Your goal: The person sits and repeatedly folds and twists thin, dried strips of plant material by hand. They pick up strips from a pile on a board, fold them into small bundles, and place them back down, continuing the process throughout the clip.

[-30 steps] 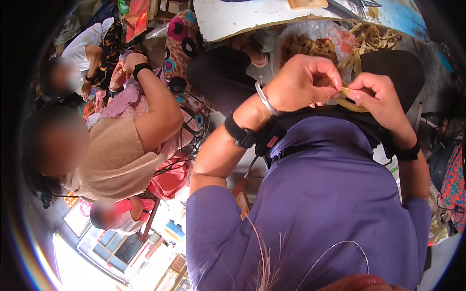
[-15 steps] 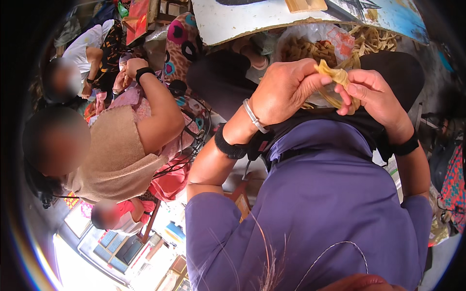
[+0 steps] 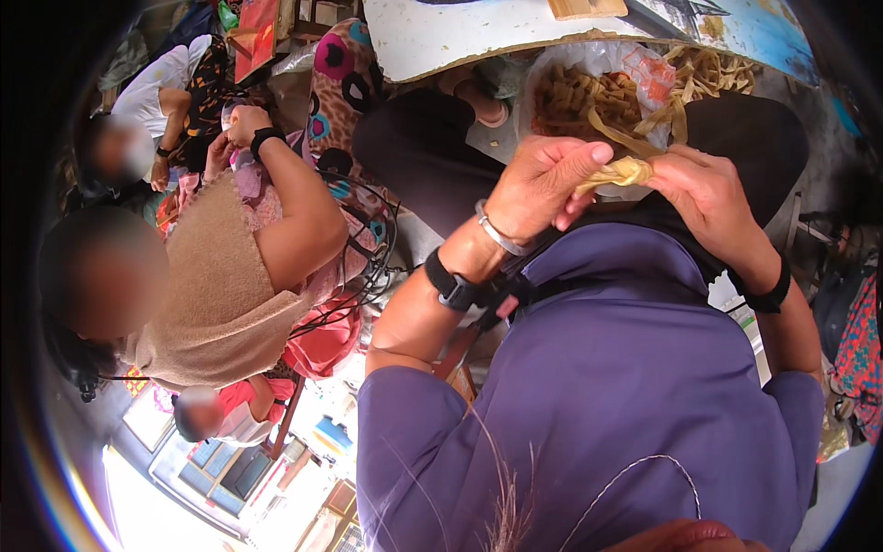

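Observation:
A yellowish, flat, soft strip point(image 3: 625, 172), twisted into a knot, is stretched between my two hands above my lap; what it is made of I cannot tell. My left hand point(image 3: 543, 179) is closed on one end, thumb on top. My right hand point(image 3: 708, 189) pinches the other end, its fingertips partly hidden. Just beyond my hands stands a clear plastic bag point(image 3: 535, 83) holding many short tan pieces point(image 3: 589, 99). Beside it, to the right, lies a heap of long tan strips point(image 3: 713, 72), some trailing over the bag toward my hands.
A white board-like tabletop point(image 3: 460, 46) with a worn edge spans the far side, a wooden block point(image 3: 587, 8) on it. At left sits a person in a beige cloth point(image 3: 221, 285), hands together. Dark cables point(image 3: 372, 267) hang between us. Two other people are farther left.
The folded strip is now pulled tighter into a twisted knot. My hands have come down slightly, and my right hand has turned. More of the bag's contents shows.

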`<state>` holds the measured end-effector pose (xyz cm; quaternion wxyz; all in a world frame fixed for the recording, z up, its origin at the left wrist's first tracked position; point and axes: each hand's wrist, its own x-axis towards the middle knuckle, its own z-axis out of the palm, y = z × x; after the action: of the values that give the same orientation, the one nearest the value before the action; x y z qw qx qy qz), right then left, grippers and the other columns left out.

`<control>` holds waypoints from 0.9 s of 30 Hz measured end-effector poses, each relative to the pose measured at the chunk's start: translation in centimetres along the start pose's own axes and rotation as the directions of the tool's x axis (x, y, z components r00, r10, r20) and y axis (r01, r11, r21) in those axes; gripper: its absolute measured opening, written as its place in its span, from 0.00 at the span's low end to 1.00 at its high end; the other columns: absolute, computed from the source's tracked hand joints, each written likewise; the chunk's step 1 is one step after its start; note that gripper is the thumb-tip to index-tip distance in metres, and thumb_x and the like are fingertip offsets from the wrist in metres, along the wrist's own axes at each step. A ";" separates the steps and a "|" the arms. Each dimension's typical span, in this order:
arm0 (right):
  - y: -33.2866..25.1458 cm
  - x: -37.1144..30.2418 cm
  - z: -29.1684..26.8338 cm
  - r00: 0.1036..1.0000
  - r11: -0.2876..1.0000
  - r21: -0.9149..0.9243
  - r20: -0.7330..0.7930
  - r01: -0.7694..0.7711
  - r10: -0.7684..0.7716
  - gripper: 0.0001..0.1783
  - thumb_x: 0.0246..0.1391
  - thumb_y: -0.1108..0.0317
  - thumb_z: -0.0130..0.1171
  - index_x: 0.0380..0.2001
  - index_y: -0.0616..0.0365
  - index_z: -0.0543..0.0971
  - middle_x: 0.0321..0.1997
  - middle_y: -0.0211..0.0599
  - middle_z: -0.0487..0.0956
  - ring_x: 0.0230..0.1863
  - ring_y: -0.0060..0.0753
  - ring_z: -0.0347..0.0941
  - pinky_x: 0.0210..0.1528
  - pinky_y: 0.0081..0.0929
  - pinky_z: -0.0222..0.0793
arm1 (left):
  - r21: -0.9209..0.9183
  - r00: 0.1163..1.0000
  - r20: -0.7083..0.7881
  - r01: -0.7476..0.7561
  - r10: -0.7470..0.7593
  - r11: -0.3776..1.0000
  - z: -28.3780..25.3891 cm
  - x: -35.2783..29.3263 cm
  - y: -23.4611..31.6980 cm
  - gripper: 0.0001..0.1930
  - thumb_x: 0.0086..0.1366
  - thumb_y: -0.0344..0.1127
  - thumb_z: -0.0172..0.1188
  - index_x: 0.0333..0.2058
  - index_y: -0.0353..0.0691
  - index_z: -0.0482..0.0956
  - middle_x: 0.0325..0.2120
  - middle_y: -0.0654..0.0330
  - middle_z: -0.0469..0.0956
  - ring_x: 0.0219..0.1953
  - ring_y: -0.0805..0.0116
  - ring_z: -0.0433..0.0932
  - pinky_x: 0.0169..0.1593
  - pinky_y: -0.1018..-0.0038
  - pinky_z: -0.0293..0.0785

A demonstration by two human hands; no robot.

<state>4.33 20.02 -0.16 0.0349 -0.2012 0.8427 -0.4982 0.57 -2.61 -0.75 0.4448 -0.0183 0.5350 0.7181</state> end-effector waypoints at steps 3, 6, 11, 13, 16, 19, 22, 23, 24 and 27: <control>0.9 0.1 0.4 0.991 0.987 0.129 0.105 -0.094 0.081 0.08 0.53 0.71 0.60 0.25 0.64 0.76 0.18 0.43 0.70 0.20 0.41 0.68 0.23 0.28 0.61 | 0.058 0.994 0.100 -0.051 0.045 0.997 -2.5 1.8 0.3 0.29 0.72 0.58 0.38 0.42 0.34 0.72 0.30 0.52 0.79 0.26 0.61 0.81 0.30 0.73 0.80; 0.4 0.4 0.1 0.961 0.968 0.118 0.197 -0.222 0.196 0.10 0.51 0.69 0.62 0.22 0.64 0.75 0.16 0.42 0.67 0.17 0.40 0.63 0.21 0.28 0.59 | 0.090 0.912 0.404 0.044 -0.076 0.995 -1.4 2.5 2.2 0.36 0.71 0.63 0.32 0.48 0.31 0.70 0.34 0.50 0.79 0.29 0.59 0.82 0.34 0.72 0.81; 1.6 -0.1 -0.6 0.992 0.998 -0.061 0.123 0.015 -0.007 0.12 0.48 0.66 0.64 0.21 0.63 0.75 0.16 0.40 0.69 0.17 0.41 0.65 0.21 0.32 0.59 | 0.083 0.909 0.388 0.134 -0.155 0.988 -0.2 2.7 1.9 0.27 0.73 0.55 0.39 0.47 0.33 0.72 0.32 0.48 0.80 0.28 0.61 0.83 0.28 0.74 0.81; 1.4 0.1 -0.8 0.987 0.982 -0.153 0.135 0.110 -0.089 0.11 0.50 0.65 0.62 0.23 0.62 0.77 0.18 0.40 0.72 0.19 0.44 0.68 0.23 0.33 0.62 | 0.039 0.911 0.378 0.159 -0.162 0.986 -0.4 3.6 1.4 0.24 0.73 0.53 0.42 0.46 0.34 0.72 0.31 0.49 0.80 0.28 0.62 0.83 0.28 0.74 0.81; 1.5 -0.1 -2.2 0.978 0.997 -0.073 0.201 -0.037 0.051 0.09 0.53 0.67 0.60 0.24 0.61 0.78 0.19 0.39 0.73 0.20 0.40 0.71 0.24 0.30 0.64 | -0.010 0.920 0.329 0.228 -0.212 0.974 0.2 3.3 1.1 0.11 0.68 0.40 0.57 0.39 0.37 0.73 0.28 0.52 0.81 0.24 0.67 0.82 0.25 0.79 0.78; 2.1 -0.1 -2.4 0.914 0.884 0.322 0.338 -0.338 0.226 0.11 0.58 0.68 0.55 0.26 0.64 0.77 0.20 0.39 0.75 0.22 0.33 0.74 0.26 0.26 0.66 | 0.072 0.923 0.337 0.173 -0.188 0.982 0.9 3.5 2.1 0.11 0.65 0.37 0.60 0.39 0.36 0.74 0.27 0.54 0.81 0.22 0.71 0.80 0.22 0.81 0.74; 1.5 0.5 -3.0 0.865 0.861 0.303 0.429 -0.409 0.260 0.14 0.62 0.66 0.53 0.27 0.66 0.77 0.21 0.38 0.77 0.24 0.32 0.76 0.28 0.25 0.68 | 0.081 0.928 0.333 0.151 -0.169 0.985 1.6 3.5 2.9 0.10 0.65 0.37 0.61 0.37 0.35 0.76 0.27 0.54 0.81 0.21 0.72 0.79 0.22 0.81 0.73; 1.5 0.5 -2.7 0.913 0.920 0.274 0.372 -0.281 0.168 0.14 0.62 0.66 0.53 0.27 0.66 0.77 0.22 0.39 0.77 0.25 0.33 0.76 0.28 0.25 0.68 | 0.063 0.935 0.311 0.157 -0.169 0.986 1.6 3.6 3.0 0.10 0.65 0.36 0.61 0.36 0.35 0.77 0.27 0.54 0.81 0.21 0.72 0.78 0.22 0.80 0.73; 1.7 0.4 -2.5 0.945 0.960 0.236 0.319 -0.148 0.067 0.14 0.62 0.66 0.53 0.26 0.65 0.77 0.22 0.39 0.77 0.25 0.33 0.76 0.28 0.26 0.68 | 0.045 0.942 0.289 0.163 -0.169 0.986 1.7 3.7 3.0 0.10 0.65 0.36 0.60 0.35 0.34 0.77 0.27 0.54 0.81 0.20 0.72 0.78 0.22 0.80 0.73; 3.0 0.4 -2.3 0.971 0.980 0.174 0.234 -0.095 0.053 0.13 0.60 0.66 0.54 0.26 0.64 0.77 0.22 0.42 0.76 0.24 0.39 0.74 0.28 0.28 0.67 | -0.075 0.945 0.261 0.226 -0.199 0.971 1.3 4.3 2.9 0.12 0.67 0.39 0.58 0.33 0.34 0.79 0.25 0.56 0.79 0.20 0.72 0.77 0.23 0.79 0.74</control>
<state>2.50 23.04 -1.54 0.1687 -0.2214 0.7903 -0.5459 -3.38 1.01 -0.18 0.5824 -0.0078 0.4310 0.6892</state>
